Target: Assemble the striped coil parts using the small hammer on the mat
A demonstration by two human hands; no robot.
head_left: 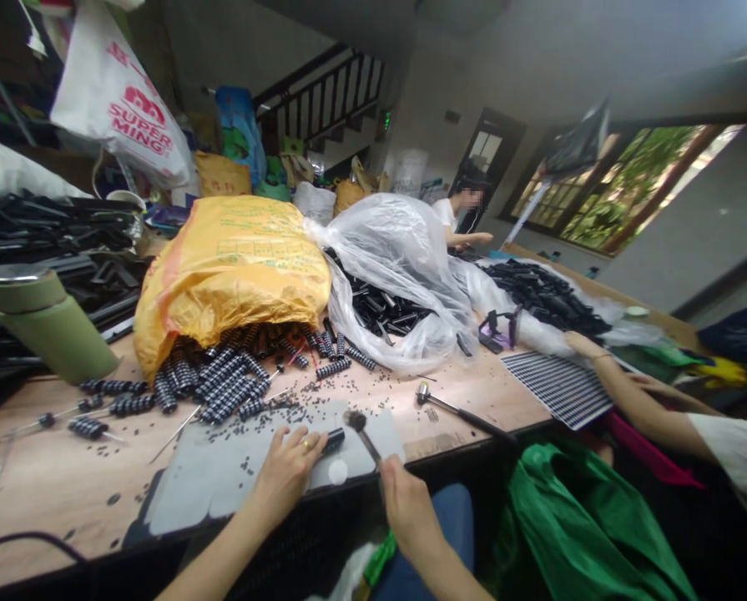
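My left hand (289,467), a ring on one finger, rests on a grey-white mat (223,463) at the table's front edge. Its fingers hold a short black piece (334,441) down against the mat. In my right hand (406,499) is the handle of a small hammer (365,441), whose dark head is raised just to the right of the black piece. Small black bits lie scattered over the mat and the wood behind it. Ribbed black rods (229,388) spill from a yellow bag (235,259) beyond my left hand.
A second hammer (451,407) lies to the right. Behind it, a clear plastic bag (398,250) holds black parts. A green bottle (47,321) stands at left. At right, a co-worker's arm (636,401) reaches over a checkered sheet (557,388). Another person (454,217) is farther back.
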